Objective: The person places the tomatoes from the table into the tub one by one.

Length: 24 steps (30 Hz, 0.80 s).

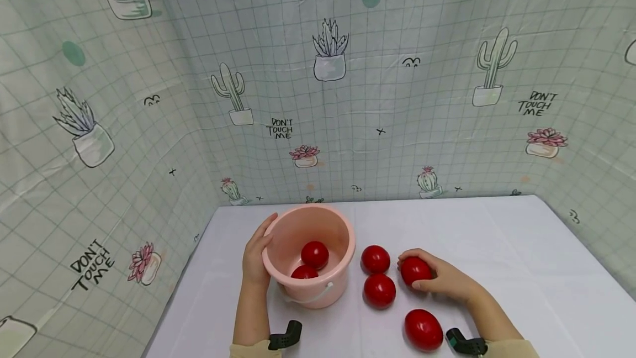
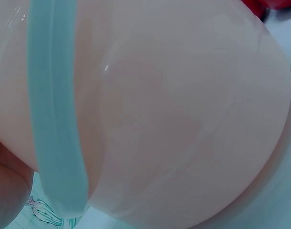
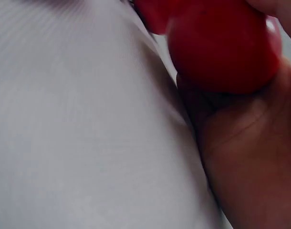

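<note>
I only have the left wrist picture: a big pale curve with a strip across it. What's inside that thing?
Observer: From the head view, two red balls show inside the pink bucket.

Visitor: What's the other hand up to?

Observer: The right hand grips another red ball.

Visitor: Any loose ones besides that?

Observer: Yes, three more red balls rest on the white table, none of them in a hand.

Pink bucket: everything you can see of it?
The bucket is pale pink, glossy, round and plastic-looking, with a thick rim and a whitish handle hanging down its near side. It sits mouth up on the white table; any slight tilt is hard to tell. Two red balls lie inside. The left hand holds its left side.
</note>
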Each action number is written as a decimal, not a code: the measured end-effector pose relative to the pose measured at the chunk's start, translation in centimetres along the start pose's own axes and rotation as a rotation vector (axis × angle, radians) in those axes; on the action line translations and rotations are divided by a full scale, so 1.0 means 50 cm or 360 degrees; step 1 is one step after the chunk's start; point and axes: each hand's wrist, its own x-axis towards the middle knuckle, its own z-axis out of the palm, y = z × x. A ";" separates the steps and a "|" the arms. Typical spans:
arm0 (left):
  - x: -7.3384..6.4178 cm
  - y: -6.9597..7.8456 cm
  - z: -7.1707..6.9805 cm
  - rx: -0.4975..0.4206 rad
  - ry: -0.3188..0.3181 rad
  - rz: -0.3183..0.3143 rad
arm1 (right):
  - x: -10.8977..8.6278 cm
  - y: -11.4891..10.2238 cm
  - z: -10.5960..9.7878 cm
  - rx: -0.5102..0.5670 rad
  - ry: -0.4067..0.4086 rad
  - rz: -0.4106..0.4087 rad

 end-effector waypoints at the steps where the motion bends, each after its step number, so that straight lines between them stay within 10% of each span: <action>1: 0.000 0.000 0.000 -0.0003 -0.0001 0.0000 | 0.000 0.003 -0.002 0.0037 0.0021 -0.0022; 9: 0.005 -0.006 -0.001 0.0004 -0.0007 0.0043 | 0.002 0.023 -0.015 0.0243 0.0099 -0.0145; 24: 0.008 -0.005 -0.003 0.0021 -0.0023 0.0061 | 0.027 -0.019 -0.042 0.0099 0.0071 -0.0179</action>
